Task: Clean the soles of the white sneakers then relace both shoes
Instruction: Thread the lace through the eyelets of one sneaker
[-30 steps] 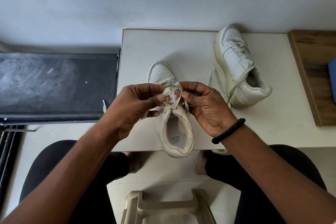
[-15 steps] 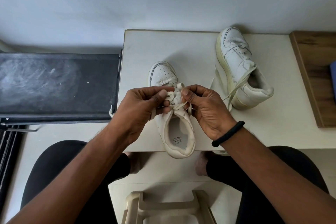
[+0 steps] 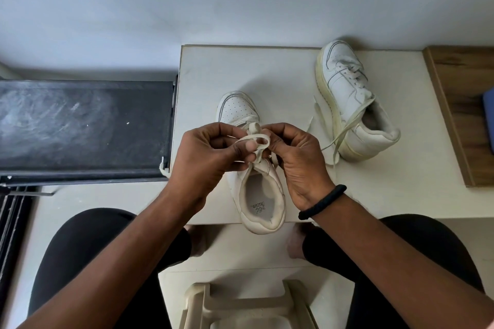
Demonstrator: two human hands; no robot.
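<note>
Where the head view looks down, one white sneaker (image 3: 260, 195) stands upright at the 6 o'clock edge of the table (image 3: 211, 75), heel overhanging, toe toward 12. Left hand (image 3: 205, 160) and right hand (image 3: 299, 163) meet over its tongue, fingers of both curled, pinching the cream lace (image 3: 252, 138); a loop crosses the left thumb. Black band (image 3: 322, 201) on right wrist. Second sneaker (image 3: 350, 99) at 2 o'clock, well apart, tipped sideways, sole edge facing 9, its lace ends (image 3: 344, 128) trailing onto the table. Wooden board (image 3: 462, 104) at 3 o'clock; dark panel (image 3: 80, 128) at 9; plastic stool (image 3: 248, 304) at 6.
</note>
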